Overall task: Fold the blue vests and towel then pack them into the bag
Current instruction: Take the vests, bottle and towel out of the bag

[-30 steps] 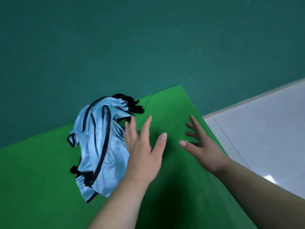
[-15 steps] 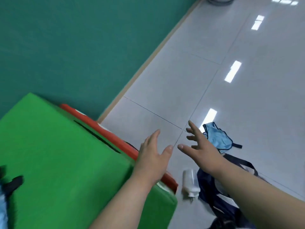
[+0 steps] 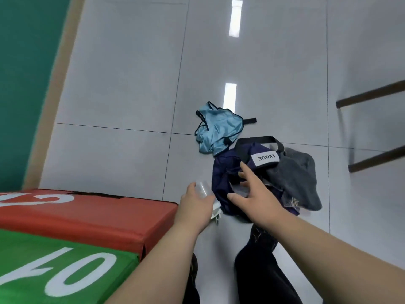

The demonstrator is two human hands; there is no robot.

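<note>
Plainly, the right hand [image 3: 254, 200] hangs, fingers released, over the bag [image 3: 222, 170], the left hand [image 3: 192, 208] shows no readable grip, and a hasty reach could knock the bottle [image 3: 203, 188] rolling.

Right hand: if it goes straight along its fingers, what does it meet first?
Most likely the navy bag: the right hand points its fingers at the crumpled fabric just ahead. Its height above the bag is unclear.
</note>
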